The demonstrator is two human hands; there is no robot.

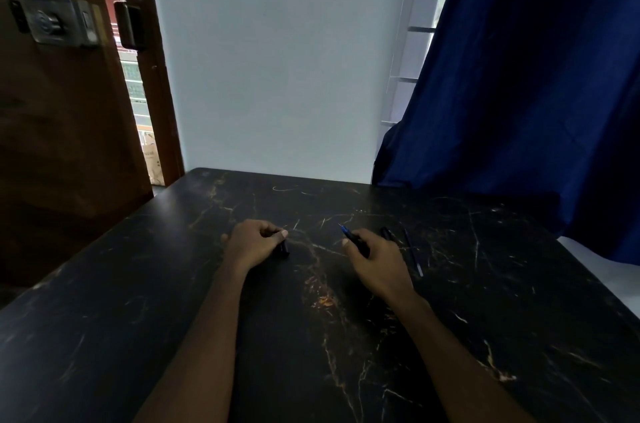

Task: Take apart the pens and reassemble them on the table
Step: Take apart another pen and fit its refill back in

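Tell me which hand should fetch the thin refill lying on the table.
Right, probably. The thin refill lies just beside the right hand, though its grip holds a pen body. The left hand sits farther off, closed on a dark part.

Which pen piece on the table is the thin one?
The slim refill lying farthest right, loose on the table. The black piece beside the right hand is thicker.

bench [346,370]: black, pale and orange veining | lying on it right of centre: thin blue refill [412,254], dark pen piece [387,234] beside it
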